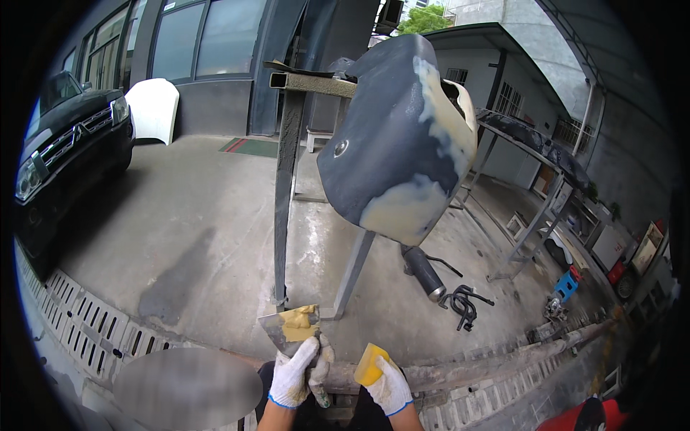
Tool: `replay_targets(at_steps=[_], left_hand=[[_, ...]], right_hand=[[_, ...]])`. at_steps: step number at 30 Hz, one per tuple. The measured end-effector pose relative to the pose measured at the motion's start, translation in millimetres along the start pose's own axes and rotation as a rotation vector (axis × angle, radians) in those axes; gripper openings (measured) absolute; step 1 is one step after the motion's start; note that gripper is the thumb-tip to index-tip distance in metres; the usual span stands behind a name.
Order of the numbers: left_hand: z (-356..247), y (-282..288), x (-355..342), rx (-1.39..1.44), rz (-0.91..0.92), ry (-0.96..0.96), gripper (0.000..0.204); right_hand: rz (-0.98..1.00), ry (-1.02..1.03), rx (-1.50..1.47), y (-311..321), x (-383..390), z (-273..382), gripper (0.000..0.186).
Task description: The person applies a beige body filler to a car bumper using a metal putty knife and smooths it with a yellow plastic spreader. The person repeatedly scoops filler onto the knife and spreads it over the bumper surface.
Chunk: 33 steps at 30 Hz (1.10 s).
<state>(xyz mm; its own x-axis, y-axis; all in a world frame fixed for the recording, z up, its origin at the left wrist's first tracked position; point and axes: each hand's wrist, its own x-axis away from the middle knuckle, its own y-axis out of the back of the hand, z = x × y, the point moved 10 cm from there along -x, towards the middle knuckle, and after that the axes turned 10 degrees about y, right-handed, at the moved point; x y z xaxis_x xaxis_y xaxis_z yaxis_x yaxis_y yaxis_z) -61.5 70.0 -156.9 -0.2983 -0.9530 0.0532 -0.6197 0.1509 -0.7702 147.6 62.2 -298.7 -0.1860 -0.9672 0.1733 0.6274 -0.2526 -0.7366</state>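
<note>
My left hand (293,375), in a white knit glove with a blue cuff, is closed on a broad putty knife (274,327). A lump of yellow-tan filler paste (299,320) lies on its metal blade. My right hand (391,390), gloved the same way, pinches a yellow plastic spreader (370,366), apart from the blade. Beyond both hands, a dark grey car bumper (388,136) is propped on a metal stand (285,187). Cream-coloured filler patches (410,208) cover its lower end and right edge. Neither tool touches the bumper.
A black car (68,154) stands at the left, near a white panel (152,111) leaning on the wall. Below the bumper lie a dark cylinder (424,273) and black bent hooks (468,305). Another rack (532,215) holds dark panels at the right. Drain grates (86,330) cross the foreground.
</note>
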Motion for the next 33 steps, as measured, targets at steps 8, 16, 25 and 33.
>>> replay_targets(at_steps=[8, 16, 25, 33], left_hand=[[27.5, -42.0, 7.9, -0.563, -0.052, 0.128, 0.021], [49.0, -64.1, 7.5, -0.647, -0.064, 0.232, 0.018], [59.2, -71.3, -6.2, -0.743, -0.051, 0.196, 0.020], [59.0, -71.1, -11.4, -0.807, -0.015, 0.192, 0.022]], right_hand=[[0.132, 0.443, 0.184, -86.1, 29.7, 111.3, 0.025], [0.216, 0.708, 0.616, -134.8, 56.5, 153.9, 0.029], [0.373, 0.882, 0.827, -151.1, 50.3, 164.3, 0.024], [0.379, 0.803, 0.759, -154.5, 48.4, 156.8, 0.022]])
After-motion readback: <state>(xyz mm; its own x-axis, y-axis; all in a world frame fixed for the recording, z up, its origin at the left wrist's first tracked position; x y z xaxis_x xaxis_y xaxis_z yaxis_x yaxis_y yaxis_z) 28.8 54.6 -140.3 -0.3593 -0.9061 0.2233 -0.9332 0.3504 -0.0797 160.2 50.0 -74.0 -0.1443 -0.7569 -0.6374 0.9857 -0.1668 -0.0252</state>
